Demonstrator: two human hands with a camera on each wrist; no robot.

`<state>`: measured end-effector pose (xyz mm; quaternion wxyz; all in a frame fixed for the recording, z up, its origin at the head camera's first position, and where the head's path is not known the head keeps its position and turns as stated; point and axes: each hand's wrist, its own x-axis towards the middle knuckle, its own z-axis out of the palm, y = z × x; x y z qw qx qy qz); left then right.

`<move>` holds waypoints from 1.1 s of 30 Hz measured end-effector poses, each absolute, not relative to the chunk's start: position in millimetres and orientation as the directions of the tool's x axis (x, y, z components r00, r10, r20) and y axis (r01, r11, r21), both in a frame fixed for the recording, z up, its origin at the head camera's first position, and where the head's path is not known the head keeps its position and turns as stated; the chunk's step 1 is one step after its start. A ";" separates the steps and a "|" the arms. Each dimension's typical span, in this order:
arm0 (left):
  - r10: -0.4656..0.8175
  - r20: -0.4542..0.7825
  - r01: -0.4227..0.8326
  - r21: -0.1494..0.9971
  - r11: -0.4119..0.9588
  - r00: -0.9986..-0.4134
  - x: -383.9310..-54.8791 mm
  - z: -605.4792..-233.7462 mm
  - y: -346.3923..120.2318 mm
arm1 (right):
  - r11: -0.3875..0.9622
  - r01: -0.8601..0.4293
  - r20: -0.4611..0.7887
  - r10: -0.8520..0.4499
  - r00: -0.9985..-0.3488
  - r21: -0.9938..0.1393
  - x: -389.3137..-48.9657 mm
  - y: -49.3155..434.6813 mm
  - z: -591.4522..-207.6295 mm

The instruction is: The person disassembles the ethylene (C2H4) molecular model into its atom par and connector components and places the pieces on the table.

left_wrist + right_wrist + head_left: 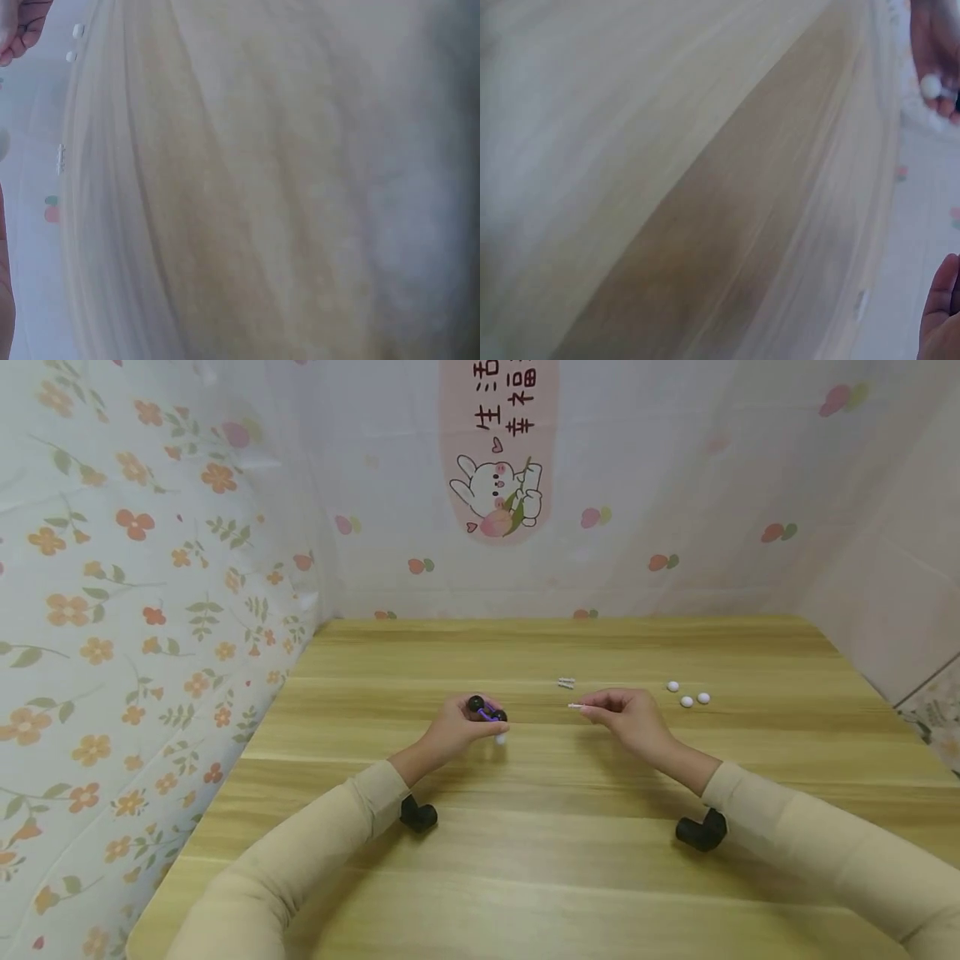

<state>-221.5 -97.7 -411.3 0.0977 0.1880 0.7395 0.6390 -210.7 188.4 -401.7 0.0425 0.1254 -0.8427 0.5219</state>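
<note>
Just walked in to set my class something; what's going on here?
At a wooden table, a person's left hand holds black balls with purple links, a white ball showing below. The right hand pinches a small white stick, apart from them. Small pale pieces and three loose white balls lie on the table.

Black balls (476,702) look glossy, the wooden tabletop (487,852) smooth

High head view over table (540,860)
</note>
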 end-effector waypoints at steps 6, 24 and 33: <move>0.413 0.086 0.154 0.979 0.135 -0.907 -221.6 -408.4 -98.9 | 0.475 -0.171 0.118 -0.140 -0.983 -0.863 -221.5 199.8 -399.5; 0.423 0.090 0.151 0.982 0.113 -0.902 -219.4 -407.1 -99.2 | 0.632 -0.153 0.062 -0.163 -0.985 -0.759 -267.1 187.2 -404.3; 0.441 0.097 0.154 0.984 0.094 -0.892 -215.4 -404.8 -98.1 | 0.633 -0.082 -0.019 -0.152 -0.988 -0.770 -279.9 184.4 -413.7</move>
